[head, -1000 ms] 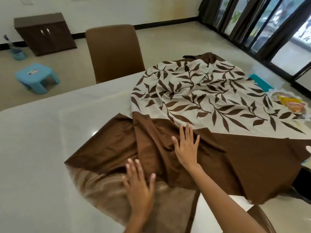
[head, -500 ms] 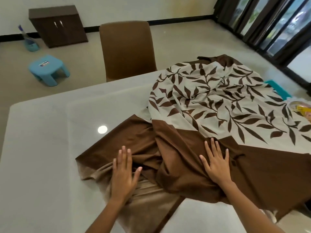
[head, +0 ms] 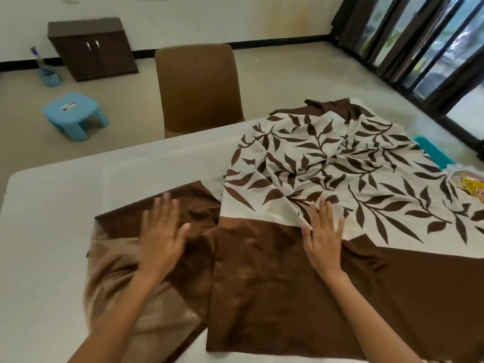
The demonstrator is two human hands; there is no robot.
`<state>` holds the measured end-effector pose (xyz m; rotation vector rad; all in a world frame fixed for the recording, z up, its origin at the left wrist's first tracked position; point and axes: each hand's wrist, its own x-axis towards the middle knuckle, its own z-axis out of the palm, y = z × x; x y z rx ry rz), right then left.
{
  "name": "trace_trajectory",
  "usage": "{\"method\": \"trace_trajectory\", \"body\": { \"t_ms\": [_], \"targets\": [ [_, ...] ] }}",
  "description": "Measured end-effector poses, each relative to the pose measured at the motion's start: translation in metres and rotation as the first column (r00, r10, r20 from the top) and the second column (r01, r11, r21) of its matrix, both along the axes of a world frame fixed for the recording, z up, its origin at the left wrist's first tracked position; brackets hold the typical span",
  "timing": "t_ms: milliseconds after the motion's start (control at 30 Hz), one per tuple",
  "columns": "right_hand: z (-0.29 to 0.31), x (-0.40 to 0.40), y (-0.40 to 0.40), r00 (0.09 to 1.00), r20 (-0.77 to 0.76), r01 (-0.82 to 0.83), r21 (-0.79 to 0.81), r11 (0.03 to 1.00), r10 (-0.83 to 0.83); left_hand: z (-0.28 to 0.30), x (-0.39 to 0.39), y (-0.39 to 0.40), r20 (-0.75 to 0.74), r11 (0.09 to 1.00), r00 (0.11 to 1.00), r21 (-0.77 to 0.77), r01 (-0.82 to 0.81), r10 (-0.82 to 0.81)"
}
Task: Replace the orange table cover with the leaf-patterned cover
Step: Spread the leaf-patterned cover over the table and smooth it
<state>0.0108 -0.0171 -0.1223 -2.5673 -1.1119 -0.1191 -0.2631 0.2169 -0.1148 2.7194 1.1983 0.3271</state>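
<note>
The leaf-patterned cover (head: 327,163), cream with brown leaves and a wide brown border, lies rumpled across the right half of the white table (head: 52,205). My left hand (head: 163,231) rests flat, fingers spread, on the brown border near its left corner. My right hand (head: 323,231) lies flat, fingers apart, where the border meets the leaf print. A lighter tan underside of the cloth (head: 125,279) shows below my left hand. No orange cover is in view.
A brown chair (head: 196,87) stands at the table's far side. A blue stool (head: 74,113) and a dark cabinet (head: 91,48) are on the floor beyond. A teal item (head: 433,153) and a plastic-wrapped yellow item (head: 468,183) lie at the right. Glass doors line the right wall.
Both hands slid away from me over the cloth and apart, the left going left and the right moving up to the leaf print. The brown border now lies flatter.
</note>
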Motion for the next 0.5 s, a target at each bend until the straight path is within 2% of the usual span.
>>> {"method": "trace_trajectory", "body": {
  "t_ms": [67,167,233,400,500],
  "targets": [
    [-0.006,0.005,0.032,1.000,-0.030,-0.002,-0.086,0.996,-0.001,-0.001,0.049,0.005,-0.069,0.998,0.996,-0.035,0.052,-0.054],
    [-0.028,0.009,0.042,0.998,-0.053,0.006,-0.243,0.970,-0.020,-0.027,0.081,0.019,-0.204,0.986,0.976,-0.163,0.036,-0.070],
    [-0.043,0.011,0.027,0.997,-0.058,0.033,-0.302,0.953,-0.053,-0.043,0.077,0.024,-0.165,0.974,0.984,-0.226,0.025,-0.063],
    [-0.051,0.033,-0.022,0.993,-0.051,0.080,-0.332,0.940,-0.102,-0.057,0.031,0.044,-0.097,0.970,0.994,-0.230,-0.072,0.051],
    [-0.047,0.048,-0.052,0.986,-0.067,0.120,-0.344,0.931,-0.152,-0.061,-0.017,0.067,-0.110,0.963,0.983,-0.209,-0.170,0.150]
  ]
}}
